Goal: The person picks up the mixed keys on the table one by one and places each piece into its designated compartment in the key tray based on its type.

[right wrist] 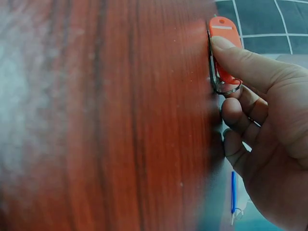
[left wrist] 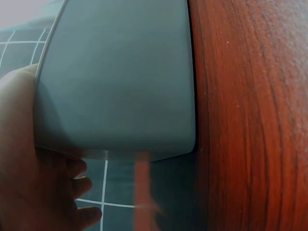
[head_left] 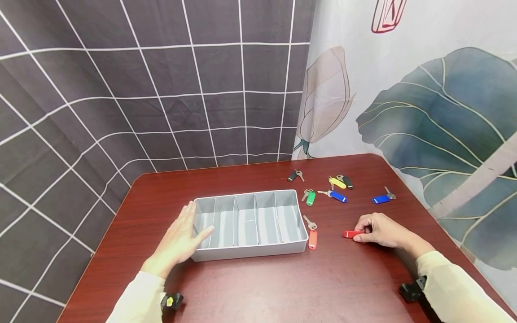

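Note:
A grey tray (head_left: 250, 251) with several side-by-side compartments stands on the table. My left hand (head_left: 177, 237) rests against its left end, fingers straight along the side and thumb over the near rim; the left wrist view shows the tray's grey wall (left wrist: 115, 77) beside the hand. To the right of the tray, my right hand (head_left: 381, 230) pinches a red key tag (head_left: 350, 234) low at the tabletop. In the right wrist view the thumb presses on the red tag, and a metal ring (right wrist: 231, 89) hangs from its end. Another red tag with a key (head_left: 313, 240) lies beside the tray's right end.
Behind my right hand lie a green tag (head_left: 310, 198), a blue tag (head_left: 338, 196), a yellow tag (head_left: 337, 183), a black tag (head_left: 347, 181), another black tag (head_left: 292, 176) and another blue tag (head_left: 380, 199), with keys. Curtains (head_left: 218, 89) hang behind the table.

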